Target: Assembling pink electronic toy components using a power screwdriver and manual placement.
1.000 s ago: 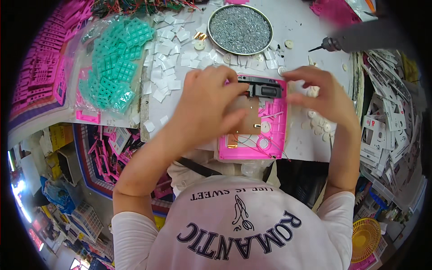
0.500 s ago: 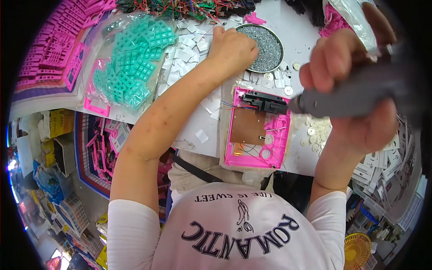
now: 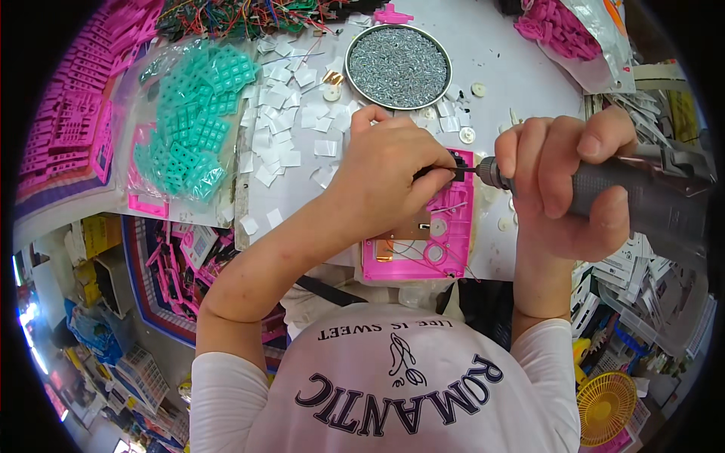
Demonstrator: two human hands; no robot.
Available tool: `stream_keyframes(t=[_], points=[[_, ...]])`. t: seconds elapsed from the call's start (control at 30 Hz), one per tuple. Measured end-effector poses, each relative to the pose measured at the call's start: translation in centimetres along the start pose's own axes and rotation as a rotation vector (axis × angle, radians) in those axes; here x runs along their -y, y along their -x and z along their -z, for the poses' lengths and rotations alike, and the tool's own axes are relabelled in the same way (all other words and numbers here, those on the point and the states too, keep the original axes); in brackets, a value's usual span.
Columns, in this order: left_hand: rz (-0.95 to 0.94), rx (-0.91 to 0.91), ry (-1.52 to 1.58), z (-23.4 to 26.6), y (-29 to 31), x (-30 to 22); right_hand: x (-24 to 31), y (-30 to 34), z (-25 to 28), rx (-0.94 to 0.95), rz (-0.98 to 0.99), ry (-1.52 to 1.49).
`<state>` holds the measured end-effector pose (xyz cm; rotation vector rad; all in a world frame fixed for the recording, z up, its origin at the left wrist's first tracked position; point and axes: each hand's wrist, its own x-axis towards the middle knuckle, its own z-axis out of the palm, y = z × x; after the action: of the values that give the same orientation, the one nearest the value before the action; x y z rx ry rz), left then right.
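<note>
My right hand (image 3: pixel 555 170) is wrapped round a grey electric screwdriver (image 3: pixel 634 192), held sideways with its thin bit pointing left. Over the pink plastic housing (image 3: pixel 455 260) is my left hand (image 3: pixel 389 170), its thumb and forefinger pinched at the tip of the bit. Whatever lies between those fingertips is too small to make out. The housing lies open side up, with a brown board (image 3: pixel 414 229), thin wires and a white disc (image 3: pixel 437 227) inside. My left hand hides much of its upper part, where a bit of black part shows.
Beyond my hands stands a round tin (image 3: pixel 444 90) full of small screws. White paper squares (image 3: pixel 282 121) spread left of it, beside a bag of turquoise keypads (image 3: pixel 200 113). Wired circuit boards (image 3: pixel 249 16) lie at the back, pink parts (image 3: pixel 555 30) at back right and far left.
My left hand has come from the screw tin to the housing, its fingers now at the bit. The screwdriver has been lowered, and its tip has moved slightly left.
</note>
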<state>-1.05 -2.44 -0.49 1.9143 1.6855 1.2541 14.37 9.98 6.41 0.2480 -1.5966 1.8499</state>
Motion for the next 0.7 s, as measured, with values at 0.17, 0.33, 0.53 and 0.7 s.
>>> stream_keyframes(t=[0.17,0.33,0.53,0.7], points=[[-0.111,0.005,-0.280,-0.3,-0.4,-0.2,-0.4,0.4,-0.3,-0.087,-0.009,0.017],[0.003,0.072,-0.385,-0.8,0.5,0.0,-2.9,1.2,0.9,-0.281,0.031,0.057],[0.000,0.056,-0.395,-1.1,0.9,0.3,-3.4,1.3,1.2,-0.262,-0.105,0.153],[-0.032,0.041,-0.390,-1.3,0.5,0.3,-4.2,1.3,1.3,-0.132,-0.102,0.348]])
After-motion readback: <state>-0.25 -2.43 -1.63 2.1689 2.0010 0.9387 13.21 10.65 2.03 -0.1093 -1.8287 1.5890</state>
